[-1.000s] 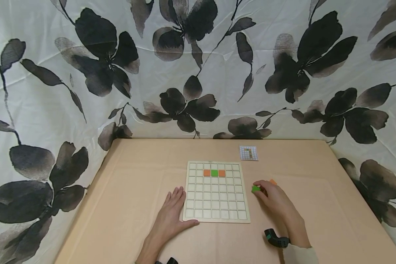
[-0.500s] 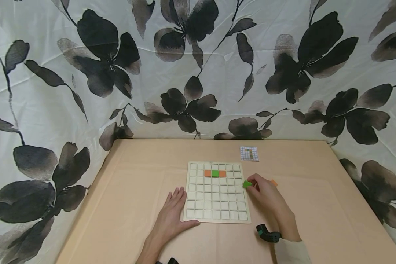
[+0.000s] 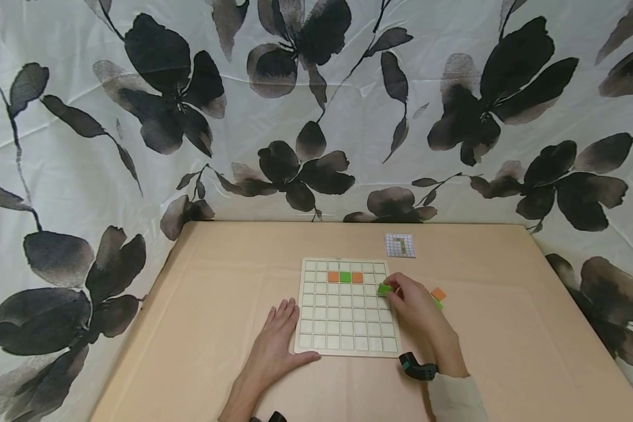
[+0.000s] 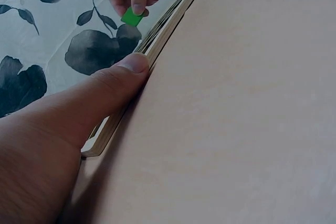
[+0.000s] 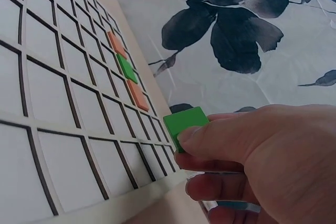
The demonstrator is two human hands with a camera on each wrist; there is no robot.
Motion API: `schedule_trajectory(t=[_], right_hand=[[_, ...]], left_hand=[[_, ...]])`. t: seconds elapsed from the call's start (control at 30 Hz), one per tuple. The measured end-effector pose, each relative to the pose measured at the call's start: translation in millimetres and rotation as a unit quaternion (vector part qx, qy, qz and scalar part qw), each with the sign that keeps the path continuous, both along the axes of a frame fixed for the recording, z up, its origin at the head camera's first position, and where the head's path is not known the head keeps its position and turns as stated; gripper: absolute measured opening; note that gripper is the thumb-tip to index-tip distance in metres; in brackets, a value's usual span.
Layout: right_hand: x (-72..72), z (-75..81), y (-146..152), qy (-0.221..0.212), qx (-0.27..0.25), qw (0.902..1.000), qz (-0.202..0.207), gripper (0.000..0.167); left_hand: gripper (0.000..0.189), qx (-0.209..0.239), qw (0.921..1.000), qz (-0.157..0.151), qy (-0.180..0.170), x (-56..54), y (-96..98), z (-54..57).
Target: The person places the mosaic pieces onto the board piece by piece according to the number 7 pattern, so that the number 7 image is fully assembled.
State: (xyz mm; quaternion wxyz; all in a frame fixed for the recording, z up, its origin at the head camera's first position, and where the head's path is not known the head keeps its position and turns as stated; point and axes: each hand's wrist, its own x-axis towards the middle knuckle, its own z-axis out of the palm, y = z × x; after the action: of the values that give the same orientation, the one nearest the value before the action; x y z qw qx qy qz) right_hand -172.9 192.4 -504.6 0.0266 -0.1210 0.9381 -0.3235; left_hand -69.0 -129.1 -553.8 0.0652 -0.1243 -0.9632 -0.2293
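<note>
A square green tile (image 3: 383, 290) is pinched between the thumb and fingers of my right hand (image 3: 415, 302), above the right edge of a pale gridded board (image 3: 346, 321). In the right wrist view the green tile (image 5: 182, 120) is tilted and apart from the board. One row near the board's far side holds an orange tile (image 3: 333, 276), a green one (image 3: 345, 276) and another orange one (image 3: 357, 277), side by side. My left hand (image 3: 271, 343) rests with extended fingers along the board's left edge. Its thumb (image 4: 118, 77) touches the near edge.
Right of my right hand, a loose orange tile (image 3: 439, 293) and a partly hidden green tile (image 3: 437, 303) lie on the table (image 3: 506, 334). A small card with a printed grid (image 3: 400, 245) lies beyond the board. Floral cloth (image 3: 316, 88) hangs behind the table.
My right hand has carried the green tile leftward, from beside the board to above its right edge. The loose tiles on the right are more visible. My left hand stays in place.
</note>
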Motion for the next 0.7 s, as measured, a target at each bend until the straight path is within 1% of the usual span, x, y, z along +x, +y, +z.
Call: schedule_trajectory(t=[0.1,0.33,0.57,0.7], right_hand=[[-2.0,-2.1,-3.7,-0.012,-0.006,0.9999,-0.002,0.020],[-5.0,-3.5,-8.8,-0.009,-0.012,0.9999,0.004,0.020],[-6.4,-5.9,-12.9,-0.003,-0.012,0.9999,0.007,0.019],[-7.3,-8.5,-14.3,-0.002,-0.016,0.9999,0.007,0.019]], left_hand=[[0.111,0.004,1.0000,-0.001,-0.004,0.2,0.5,0.3],[0.110,-0.006,0.9998,-0.001,0.018,-0.1,0.8,-2.0],[0.110,-0.001,1.0000,-0.001,-0.006,-0.4,0.7,1.1],[0.111,0.000,0.9999,0.000,-0.011,-0.6,0.4,1.0]])
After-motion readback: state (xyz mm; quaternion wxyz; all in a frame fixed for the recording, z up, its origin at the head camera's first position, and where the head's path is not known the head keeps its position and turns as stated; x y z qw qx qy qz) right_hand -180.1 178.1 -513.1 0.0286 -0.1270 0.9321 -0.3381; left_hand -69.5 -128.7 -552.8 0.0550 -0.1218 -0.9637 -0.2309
